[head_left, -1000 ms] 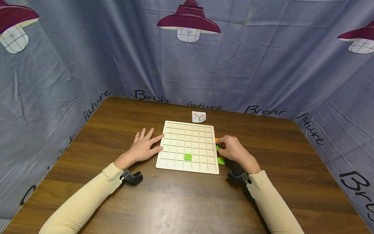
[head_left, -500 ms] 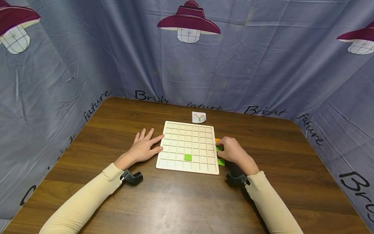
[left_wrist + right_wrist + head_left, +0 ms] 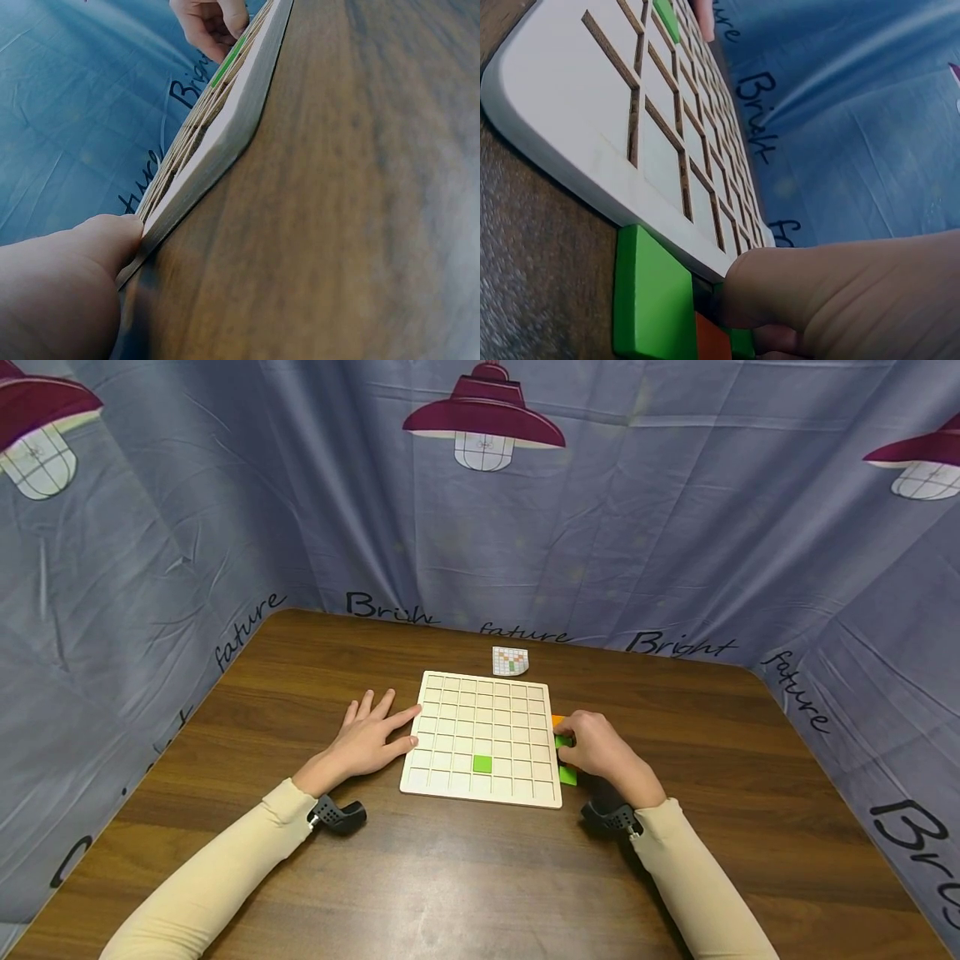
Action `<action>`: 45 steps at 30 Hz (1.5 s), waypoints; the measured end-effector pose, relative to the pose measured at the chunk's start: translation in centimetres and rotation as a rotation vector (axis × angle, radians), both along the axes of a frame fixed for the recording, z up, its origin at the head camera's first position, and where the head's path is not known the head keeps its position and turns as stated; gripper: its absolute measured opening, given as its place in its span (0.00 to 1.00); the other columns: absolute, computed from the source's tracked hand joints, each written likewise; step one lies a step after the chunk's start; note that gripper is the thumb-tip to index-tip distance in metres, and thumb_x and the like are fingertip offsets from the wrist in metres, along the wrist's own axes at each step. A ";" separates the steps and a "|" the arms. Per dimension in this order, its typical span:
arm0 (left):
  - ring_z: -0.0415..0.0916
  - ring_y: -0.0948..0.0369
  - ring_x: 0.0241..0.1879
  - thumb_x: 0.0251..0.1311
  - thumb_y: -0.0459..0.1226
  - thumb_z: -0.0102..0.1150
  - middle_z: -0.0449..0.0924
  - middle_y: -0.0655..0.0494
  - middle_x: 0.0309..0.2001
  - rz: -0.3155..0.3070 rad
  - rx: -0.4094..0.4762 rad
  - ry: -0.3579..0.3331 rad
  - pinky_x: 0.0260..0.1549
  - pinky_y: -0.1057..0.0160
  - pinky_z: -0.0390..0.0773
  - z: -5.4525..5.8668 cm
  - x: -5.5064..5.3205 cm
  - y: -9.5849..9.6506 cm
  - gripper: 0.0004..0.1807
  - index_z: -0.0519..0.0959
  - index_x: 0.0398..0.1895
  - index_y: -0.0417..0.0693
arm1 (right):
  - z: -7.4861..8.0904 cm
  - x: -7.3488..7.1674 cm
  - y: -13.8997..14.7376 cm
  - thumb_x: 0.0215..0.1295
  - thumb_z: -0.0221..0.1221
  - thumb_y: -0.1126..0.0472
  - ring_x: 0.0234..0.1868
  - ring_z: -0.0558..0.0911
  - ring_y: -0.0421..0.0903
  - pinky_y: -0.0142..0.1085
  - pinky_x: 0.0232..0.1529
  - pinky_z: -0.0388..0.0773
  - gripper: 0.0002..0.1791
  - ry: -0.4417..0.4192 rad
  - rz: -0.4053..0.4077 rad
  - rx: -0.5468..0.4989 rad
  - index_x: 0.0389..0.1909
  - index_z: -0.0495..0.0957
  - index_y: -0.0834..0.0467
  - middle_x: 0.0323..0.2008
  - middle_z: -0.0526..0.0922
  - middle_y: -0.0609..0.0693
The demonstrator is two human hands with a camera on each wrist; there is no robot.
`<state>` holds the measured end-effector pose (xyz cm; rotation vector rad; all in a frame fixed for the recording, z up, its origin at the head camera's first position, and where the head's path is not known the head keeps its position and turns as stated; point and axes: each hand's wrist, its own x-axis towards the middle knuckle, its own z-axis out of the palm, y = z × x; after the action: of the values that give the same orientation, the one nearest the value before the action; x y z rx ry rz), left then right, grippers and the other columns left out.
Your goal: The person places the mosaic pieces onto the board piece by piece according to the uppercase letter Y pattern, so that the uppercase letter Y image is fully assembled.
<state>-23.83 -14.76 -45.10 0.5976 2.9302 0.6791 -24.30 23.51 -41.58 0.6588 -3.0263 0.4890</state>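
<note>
A pale wooden grid board (image 3: pixel 457 747) lies flat on the table, with one green square tile (image 3: pixel 482 764) in a cell near its front edge. My left hand (image 3: pixel 360 743) rests on the table with spread fingers, the index fingertip and thumb touching the board's left edge. At the right edge, my right hand (image 3: pixel 600 745) bends over a cluster of tiles. Its thumb and index finger pinch a green tile (image 3: pixel 562 742), mostly hidden by the fingers. Another green tile (image 3: pixel 656 300) lies against the board nearer me, beside an orange-red tile (image 3: pixel 712 340).
Behind the board lies a small paper card (image 3: pixel 511 661) printed with a coloured grid pattern. An orange tile (image 3: pixel 557 720) peeks out past the right fingertips. A blue-grey curtain (image 3: pixel 637 527) with lamp prints and lettering hangs around the wooden table (image 3: pixel 450 877).
My right hand has shifted slightly left and toward me among the tiles, and the nearest green tile has slid a little toward me. The left hand has stayed in place.
</note>
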 end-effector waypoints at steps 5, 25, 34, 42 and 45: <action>0.34 0.27 0.79 0.73 0.55 0.51 0.46 0.32 0.81 0.002 0.004 0.005 0.73 0.26 0.37 0.1 0.0 0.0 0.33 0.63 0.79 0.62 | 0.2 -0.1 0.2 0.53 0.66 0.69 0.33 0.79 0.46 0.39 0.35 0.78 0.17 -0.018 -0.010 -0.016 0.45 0.87 0.68 0.37 0.87 0.59; 0.36 0.27 0.78 0.73 0.55 0.51 0.47 0.32 0.80 0.001 -0.005 0.026 0.73 0.25 0.38 -0.1 -0.1 0.0 0.33 0.63 0.79 0.62 | 0.8 -0.4 0.5 0.53 0.68 0.68 0.29 0.74 0.45 0.33 0.30 0.69 0.13 0.085 0.052 -0.091 0.41 0.88 0.66 0.30 0.82 0.52; 0.37 0.26 0.78 0.74 0.54 0.51 0.48 0.31 0.80 -0.001 -0.006 0.027 0.72 0.25 0.39 -0.1 0.0 0.0 0.32 0.64 0.79 0.61 | 1.1 -0.4 0.1 0.53 0.68 0.68 0.30 0.77 0.48 0.33 0.31 0.72 0.13 0.086 0.053 -0.108 0.41 0.88 0.66 0.30 0.82 0.52; 0.37 0.26 0.78 0.73 0.54 0.51 0.48 0.31 0.80 -0.001 -0.002 0.028 0.73 0.25 0.38 -0.1 0.0 0.1 0.33 0.63 0.79 0.61 | 1.2 -0.7 -1.0 0.52 0.67 0.68 0.29 0.72 0.42 0.32 0.31 0.69 0.09 0.104 0.105 -0.114 0.36 0.87 0.63 0.27 0.79 0.50; 0.36 0.26 0.78 0.73 0.54 0.51 0.47 0.31 0.80 -0.002 -0.002 0.027 0.72 0.25 0.38 0.0 0.1 0.1 0.33 0.63 0.79 0.61 | 1.2 -0.8 -1.8 0.53 0.66 0.68 0.30 0.71 0.42 0.32 0.32 0.69 0.08 0.098 0.122 -0.113 0.36 0.87 0.62 0.28 0.79 0.50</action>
<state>-23.73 -14.70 -45.09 0.6145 2.9544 0.6725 -25.14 21.66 -40.34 0.8377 -2.8551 0.6077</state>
